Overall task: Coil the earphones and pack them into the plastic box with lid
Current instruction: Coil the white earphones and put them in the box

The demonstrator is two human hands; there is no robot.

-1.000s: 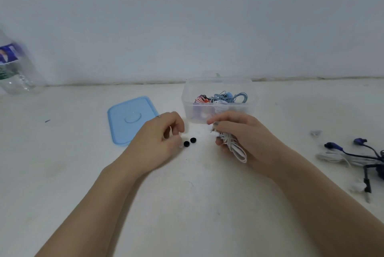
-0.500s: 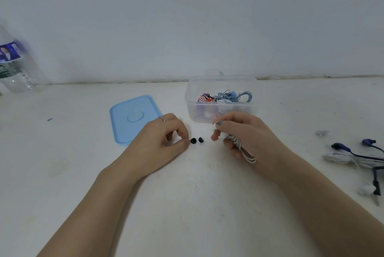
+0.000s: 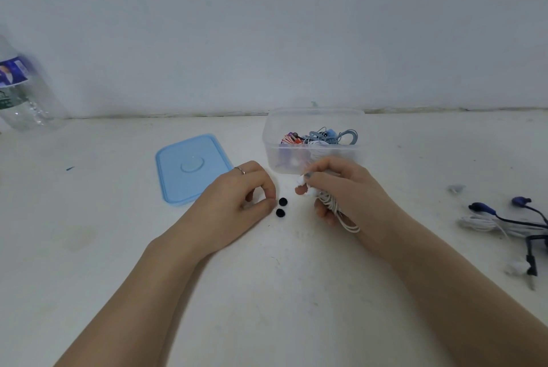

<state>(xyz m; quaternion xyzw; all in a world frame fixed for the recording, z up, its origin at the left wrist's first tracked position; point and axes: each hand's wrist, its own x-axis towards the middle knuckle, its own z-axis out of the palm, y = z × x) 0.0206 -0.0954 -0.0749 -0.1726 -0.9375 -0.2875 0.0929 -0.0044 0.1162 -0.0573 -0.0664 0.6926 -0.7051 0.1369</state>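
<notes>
Far left, a clear plastic water bottle point(image 3: 25, 90); next, the pale blue lid point(image 3: 192, 169) lies off on the white table point(image 3: 267, 292). The two small black ear pads point(image 3: 281, 207) have turned from side-by-side to stacked beside the left hand point(image 3: 237, 200), fingers curled, tips touching them, so they're being gathered. The right hand point(image 3: 341, 191) clamps the coiled white earphones point(image 3: 335, 209) just before the clear plastic box point(image 3: 314, 117), ready to pack.

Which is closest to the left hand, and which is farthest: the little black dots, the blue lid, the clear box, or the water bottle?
From the left hand:
1. Black dots, right at its fingertips.
2. Blue lid, just behind it.
3. Clear box, behind and rightward.
4. Water bottle, far left by the wall.
</notes>
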